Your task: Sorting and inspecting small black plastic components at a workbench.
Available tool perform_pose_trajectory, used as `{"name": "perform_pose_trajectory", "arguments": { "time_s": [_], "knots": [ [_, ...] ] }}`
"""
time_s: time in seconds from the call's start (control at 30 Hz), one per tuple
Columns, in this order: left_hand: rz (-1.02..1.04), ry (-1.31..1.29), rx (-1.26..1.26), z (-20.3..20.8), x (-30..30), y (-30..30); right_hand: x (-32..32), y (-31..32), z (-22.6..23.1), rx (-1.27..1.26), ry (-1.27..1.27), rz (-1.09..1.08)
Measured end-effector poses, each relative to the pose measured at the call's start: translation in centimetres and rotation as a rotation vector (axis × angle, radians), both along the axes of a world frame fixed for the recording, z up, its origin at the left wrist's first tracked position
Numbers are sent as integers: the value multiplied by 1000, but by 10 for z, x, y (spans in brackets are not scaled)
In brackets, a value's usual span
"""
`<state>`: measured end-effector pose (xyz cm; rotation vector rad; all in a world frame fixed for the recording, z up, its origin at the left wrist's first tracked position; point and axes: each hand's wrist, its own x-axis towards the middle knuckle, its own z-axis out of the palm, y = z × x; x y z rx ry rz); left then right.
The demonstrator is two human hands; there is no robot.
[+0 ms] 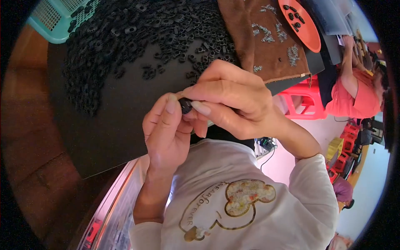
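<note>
Between my two hands is a small black plastic piece, held over the near edge of the dark table. My left hand pinches it with thumb and fingers from the left. From the right, the thumb and bent fingers of my right hand press on the same piece. My fingers cover much of it, so its full shape is hidden. Beyond my hands lies a wide heap of small black plastic parts, several of them loose near its front edge.
A brown cloth at the far right bears clusters of small metal springs. Beside it sits an orange-red plate with several black pieces. A teal basket stands far left. Red stools and another person are at right.
</note>
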<state>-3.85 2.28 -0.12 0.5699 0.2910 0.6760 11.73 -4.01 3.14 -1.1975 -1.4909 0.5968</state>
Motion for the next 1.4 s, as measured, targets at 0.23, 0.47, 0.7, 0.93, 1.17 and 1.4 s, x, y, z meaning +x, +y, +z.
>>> {"name": "perform_pose_trajectory", "arguments": {
  "time_s": [0.23,0.47,0.7,0.93,1.17,1.4],
  "knots": [
    [-23,7,1,0,-2,0,-3,2,4,101,-229,-21],
    [0,-19,233,-3,1,-4,-6,-5,10,67,-240,-40],
    [-36,111,369,-4,-2,-4,37,1,19,-134,-365,-182],
    [-63,132,341,-3,-3,-1,25,56,1,-2,-709,25],
    [-81,123,306,-1,-4,1,10,81,-1,-17,-996,2],
    [-77,103,282,1,-2,3,10,80,1,-46,-1063,24]
  ]
}}
